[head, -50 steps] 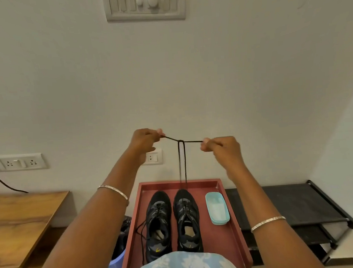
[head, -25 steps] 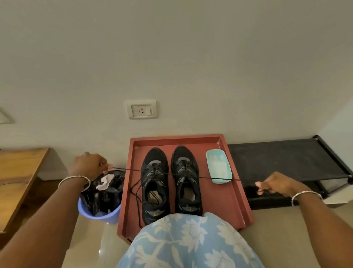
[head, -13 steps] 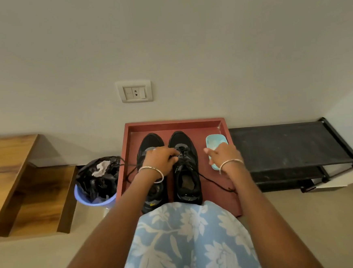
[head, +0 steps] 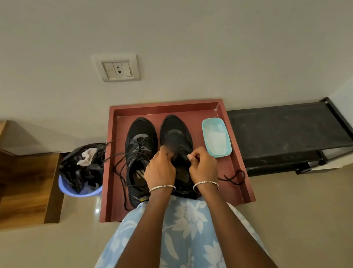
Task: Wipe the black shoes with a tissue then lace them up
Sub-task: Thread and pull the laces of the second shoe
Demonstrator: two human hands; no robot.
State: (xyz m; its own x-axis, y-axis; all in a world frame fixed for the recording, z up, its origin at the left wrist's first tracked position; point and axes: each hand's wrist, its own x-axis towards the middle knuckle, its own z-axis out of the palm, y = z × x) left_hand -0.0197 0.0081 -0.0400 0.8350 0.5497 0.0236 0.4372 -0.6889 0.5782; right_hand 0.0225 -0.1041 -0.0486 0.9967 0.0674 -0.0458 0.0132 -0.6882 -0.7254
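On the floor [head: 54, 259], a red tray [head: 165, 105] of black shoes [head: 141, 130] abuts the wall [head: 206, 36].

shoes [head: 139, 130]: black
laces [head: 139, 146]: black
tray [head: 165, 105]: brick red
dish [head: 219, 154]: pale turquoise
bin [head: 81, 193]: lilac, black liner [head: 77, 175], left of the tray
garment [head: 186, 238]: blue, white floral print
rack [head: 281, 132]: black, right of the tray

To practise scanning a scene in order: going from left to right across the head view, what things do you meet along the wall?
Wooden steps → bin → left shoe → right shoe → teal dish → rack.
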